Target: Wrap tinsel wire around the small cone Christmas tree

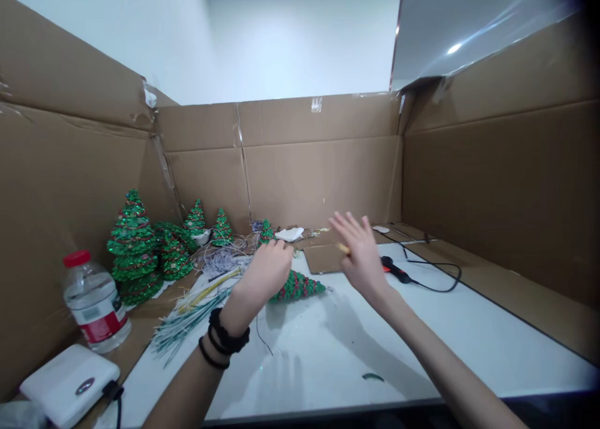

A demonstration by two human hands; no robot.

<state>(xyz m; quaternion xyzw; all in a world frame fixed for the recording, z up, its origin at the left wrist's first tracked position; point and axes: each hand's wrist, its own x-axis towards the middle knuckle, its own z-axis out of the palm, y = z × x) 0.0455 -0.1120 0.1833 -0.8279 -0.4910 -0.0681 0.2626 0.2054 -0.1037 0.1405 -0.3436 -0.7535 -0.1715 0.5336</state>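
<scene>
My left hand (265, 269), with dark bands at its wrist, is closed at the wide end of a small green Christmas tree (300, 286) trimmed in red. The tree lies sideways, its tip to the right; its base and my fingertips are hidden behind the hand. A thin dark wire (264, 339) hangs below that hand. To the right, my raised right hand (362, 258) pinches a small yellow piece (344, 249) between thumb and forefinger, the other fingers stretched up. What the piece is I cannot make out.
Finished green trees (134, 247) stand at the left by a water bottle (96, 304) and a white box (70, 382). Wires (225, 260) and pale green strands (190, 323) lie beside my left arm. A black corded tool (397, 271) lies right. Cardboard walls (323, 179) enclose the table.
</scene>
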